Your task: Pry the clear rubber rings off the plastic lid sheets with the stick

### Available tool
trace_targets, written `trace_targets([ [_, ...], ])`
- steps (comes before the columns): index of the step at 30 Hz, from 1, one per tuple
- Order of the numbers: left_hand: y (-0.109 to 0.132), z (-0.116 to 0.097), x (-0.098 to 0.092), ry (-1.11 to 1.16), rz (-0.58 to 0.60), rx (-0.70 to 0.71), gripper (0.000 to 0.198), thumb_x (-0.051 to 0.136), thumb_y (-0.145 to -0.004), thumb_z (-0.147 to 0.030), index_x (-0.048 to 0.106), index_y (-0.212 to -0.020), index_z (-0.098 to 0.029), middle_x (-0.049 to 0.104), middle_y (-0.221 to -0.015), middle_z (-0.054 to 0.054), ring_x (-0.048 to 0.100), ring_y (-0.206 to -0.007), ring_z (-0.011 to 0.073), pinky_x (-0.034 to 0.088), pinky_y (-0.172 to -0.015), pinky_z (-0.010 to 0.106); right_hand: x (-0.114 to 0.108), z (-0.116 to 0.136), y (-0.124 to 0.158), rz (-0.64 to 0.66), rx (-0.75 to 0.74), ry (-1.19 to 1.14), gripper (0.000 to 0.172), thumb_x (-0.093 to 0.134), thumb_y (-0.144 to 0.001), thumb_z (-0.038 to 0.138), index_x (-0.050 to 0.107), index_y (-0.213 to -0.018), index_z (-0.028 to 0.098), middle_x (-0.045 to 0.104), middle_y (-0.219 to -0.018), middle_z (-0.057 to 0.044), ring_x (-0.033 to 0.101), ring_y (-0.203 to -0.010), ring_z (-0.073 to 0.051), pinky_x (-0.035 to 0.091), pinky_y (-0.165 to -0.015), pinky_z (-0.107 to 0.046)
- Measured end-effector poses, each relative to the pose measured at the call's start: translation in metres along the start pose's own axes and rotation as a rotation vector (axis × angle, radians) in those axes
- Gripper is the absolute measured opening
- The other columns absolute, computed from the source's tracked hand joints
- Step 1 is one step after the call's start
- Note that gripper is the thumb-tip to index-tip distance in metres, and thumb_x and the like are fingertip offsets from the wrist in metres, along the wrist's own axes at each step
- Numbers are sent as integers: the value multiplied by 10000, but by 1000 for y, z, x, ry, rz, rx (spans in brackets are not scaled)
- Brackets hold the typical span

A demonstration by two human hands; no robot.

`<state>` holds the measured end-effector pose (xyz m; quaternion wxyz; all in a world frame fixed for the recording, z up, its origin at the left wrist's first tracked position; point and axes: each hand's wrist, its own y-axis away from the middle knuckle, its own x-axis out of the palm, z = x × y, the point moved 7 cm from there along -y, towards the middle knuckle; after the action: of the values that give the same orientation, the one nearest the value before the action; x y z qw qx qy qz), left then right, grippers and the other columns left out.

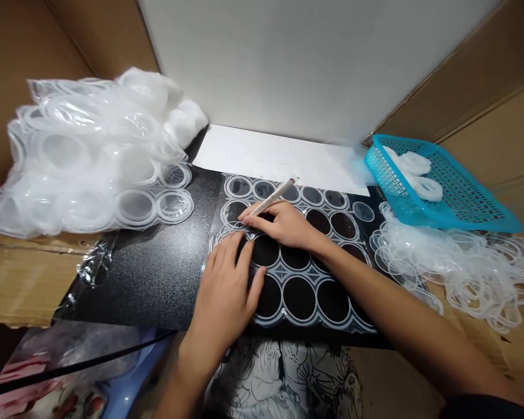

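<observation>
My right hand pinches a slim white pen-shaped tool, which slants up to the right. Its working tip is hidden by my fingers. Beneath both hands lies a clear plastic sheet with rows of white-edged circles, some of which look darker, like open holes. My left hand rests on the sheet's left part, fingers stretched out and thumb apart, close to the right fingertips. A loose clear disc sits by the sheet's upper right corner.
A heap of clear ring-patterned sheets rises on the left. White paper lies behind the work, against a pale wall. On the right stand a blue basket with white ring bundles and a pile of plastic cut-outs. Cardboard borders both sides.
</observation>
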<state>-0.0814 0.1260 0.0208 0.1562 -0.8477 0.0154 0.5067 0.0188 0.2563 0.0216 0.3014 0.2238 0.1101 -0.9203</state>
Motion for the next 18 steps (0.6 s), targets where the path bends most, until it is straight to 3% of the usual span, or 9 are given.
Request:
trace_targets([
  [9,-4,2,-3,-20,37,-29,469,558,-1023,-315,478,-1456,-154,532,-1486,205,502,-1399,380,495,-1111,597,4,7,1,-27,-89,78,166,659,-981,323,823,-993,300,815,-1105,-7,750,-1075,-223,570,-1030,-442],
  [18,-8,9,-5,-6,32,-2,399,546,-1035,-303,509,-1396,-139,544,-1458,189,504,-1367,356,490,-1109,551,8,10,3,-9,-148,154,195,613,-1018,299,807,-1032,282,811,-1102,-25,735,-1085,-206,546,-1038,-433],
])
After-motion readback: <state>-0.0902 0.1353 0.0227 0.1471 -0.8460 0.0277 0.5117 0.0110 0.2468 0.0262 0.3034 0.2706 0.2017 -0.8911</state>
